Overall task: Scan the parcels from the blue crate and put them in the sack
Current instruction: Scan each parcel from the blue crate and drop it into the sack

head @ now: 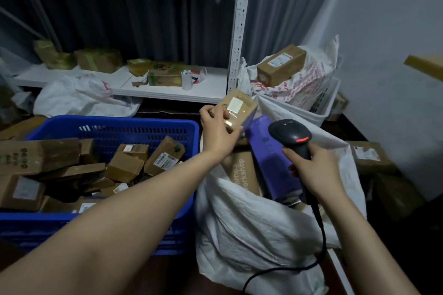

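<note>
— What sits nearest?
— The white sack (251,230), mouth open, just right of the blue crate (148,127). A black cable (321,230) trails down across the sack's right side.

— What is in the sack?
— A purple parcel (271,165) and a brown carton (242,172) printed "workshop", side by side at the mouth.

— And the crate?
— It is full of brown cardboard parcels (165,155) lying at all angles, several with white labels showing.

— The hands?
— The right hand (316,170) is wrapped round the grip of a black barcode scanner (291,135) above the sack, a red light glowing on the scanner's head. The left hand (217,132) pinches a small brown parcel (239,109) by its lower end, holding it over the far edge of the sack with its white label turned toward the camera.

— Farther back?
— A white shelf rack (167,93) carries green-taped cartons (165,74) and a white roll (186,80). A white bag (79,98) slumps below the shelf, behind the crate. Right of the rack, a white bin (318,112) holds a printed sack (309,84) with a labelled brown box (281,64) on top.
</note>
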